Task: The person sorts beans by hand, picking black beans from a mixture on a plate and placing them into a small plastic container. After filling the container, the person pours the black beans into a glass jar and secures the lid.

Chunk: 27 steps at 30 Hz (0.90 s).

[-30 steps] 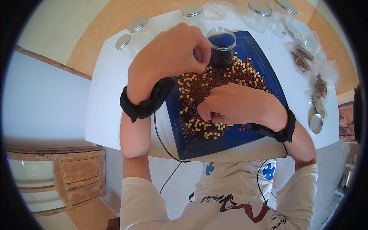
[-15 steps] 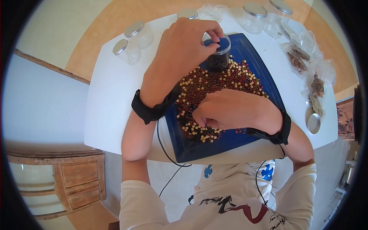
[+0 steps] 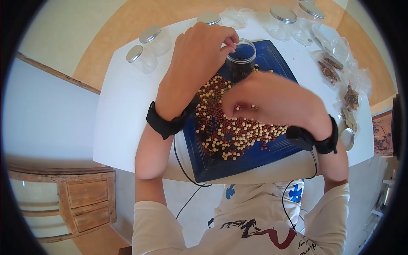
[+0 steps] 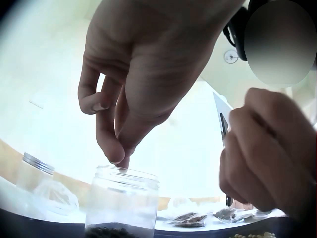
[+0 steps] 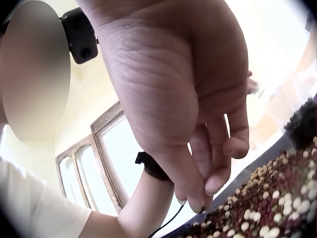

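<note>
A heap of mixed dark, red and cream beans lies on the blue tray. At its back stands an uncapped clear jar, with dark beans in its bottom. My left hand hangs over the jar's left rim, thumb and forefinger slightly apart and nothing visible between them. My right hand, blurred, hovers above the heap in front of the jar. In the right wrist view its thumb and forefinger pinch a small dark bean, mostly hidden by the fingertips; the other fingers curl loosely.
Lidded clear jars stand along the table's back left, more jars at the back right. Plastic bags of dried brown pieces line the right side near a loose silver lid. A black cable hangs from my left wrist.
My left hand moved right to the jar, showed a dark bean over its mouth half a second ago, then no longer. The right hand rose from the heap's near part toward the jar.
</note>
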Tool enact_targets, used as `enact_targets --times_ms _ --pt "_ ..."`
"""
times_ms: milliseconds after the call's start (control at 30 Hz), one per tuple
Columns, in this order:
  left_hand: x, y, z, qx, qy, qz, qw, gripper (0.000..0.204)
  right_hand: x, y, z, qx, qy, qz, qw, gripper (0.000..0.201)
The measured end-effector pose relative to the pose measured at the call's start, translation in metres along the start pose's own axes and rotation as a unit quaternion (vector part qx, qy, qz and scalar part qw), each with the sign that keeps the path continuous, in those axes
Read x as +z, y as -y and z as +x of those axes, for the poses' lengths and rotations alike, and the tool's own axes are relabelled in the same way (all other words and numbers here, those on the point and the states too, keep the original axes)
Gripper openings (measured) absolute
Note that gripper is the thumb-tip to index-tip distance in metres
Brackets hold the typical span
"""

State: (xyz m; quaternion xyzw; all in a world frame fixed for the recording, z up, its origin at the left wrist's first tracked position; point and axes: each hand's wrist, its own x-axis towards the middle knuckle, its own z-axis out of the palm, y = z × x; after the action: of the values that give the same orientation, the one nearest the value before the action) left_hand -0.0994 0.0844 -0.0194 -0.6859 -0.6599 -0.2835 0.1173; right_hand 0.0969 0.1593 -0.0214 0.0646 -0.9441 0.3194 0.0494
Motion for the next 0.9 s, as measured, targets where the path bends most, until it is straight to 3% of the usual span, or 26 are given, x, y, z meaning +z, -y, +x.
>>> enact_targets --times_ms 33,100,133,200,300,533,667,733,767,800,833,900 --pt "-0.001 -0.001 0.0 0.001 -0.002 -0.009 1.0 0.017 -0.005 -0.006 0.0 -0.001 0.001 0.0 1.0 0.004" --pt "-0.006 -0.004 -0.001 0.002 0.0 -0.01 1.0 0.017 -0.015 -0.021 0.0 -0.024 -0.183 -0.065 0.981 0.006" --pt "-0.009 -0.005 -0.001 0.004 0.003 -0.011 1.0 0.016 -0.019 -0.024 0.001 -0.024 -0.183 -0.066 0.981 0.006" --pt "-0.012 -0.006 -0.001 -0.002 0.006 -0.015 1.0 0.016 -0.027 -0.028 0.002 0.063 -0.273 -0.14 0.95 0.007" --pt "-0.02 -0.007 -0.004 -0.013 0.026 -0.014 0.999 0.017 -0.025 -0.045 0.006 0.101 -0.323 -0.152 0.928 0.008" --pt "-0.029 -0.011 -0.009 -0.024 0.07 -0.015 0.997 0.017 -0.023 -0.062 0.007 0.07 -0.364 -0.157 0.915 0.008" --pt "-0.035 -0.014 -0.012 -0.031 0.094 -0.009 0.995 0.017 -0.032 -0.047 0.004 0.055 -0.334 -0.123 0.933 0.011" --pt "-0.037 -0.012 -0.016 -0.045 0.18 -0.008 0.983 0.021 -0.032 -0.033 0.001 0.047 -0.312 -0.104 0.943 0.012" --pt "-0.037 -0.009 -0.02 -0.045 0.181 -0.008 0.982 0.021 -0.032 -0.026 0.0 0.037 -0.234 -0.038 0.971 0.013" --pt "-0.035 -0.005 -0.027 -0.068 0.266 -0.045 0.96 0.021 -0.03 -0.021 -0.001 0.025 -0.152 0.028 0.988 0.015" --pt "-0.034 -0.003 -0.031 -0.089 0.348 -0.083 0.929 0.021 -0.025 -0.02 -0.001 0.025 -0.151 0.029 0.988 0.015" --pt "-0.03 -0.004 -0.035 -0.065 0.393 -0.06 0.915 0.029 -0.01 -0.02 -0.001 -0.044 0.04 0.062 0.996 0.009"
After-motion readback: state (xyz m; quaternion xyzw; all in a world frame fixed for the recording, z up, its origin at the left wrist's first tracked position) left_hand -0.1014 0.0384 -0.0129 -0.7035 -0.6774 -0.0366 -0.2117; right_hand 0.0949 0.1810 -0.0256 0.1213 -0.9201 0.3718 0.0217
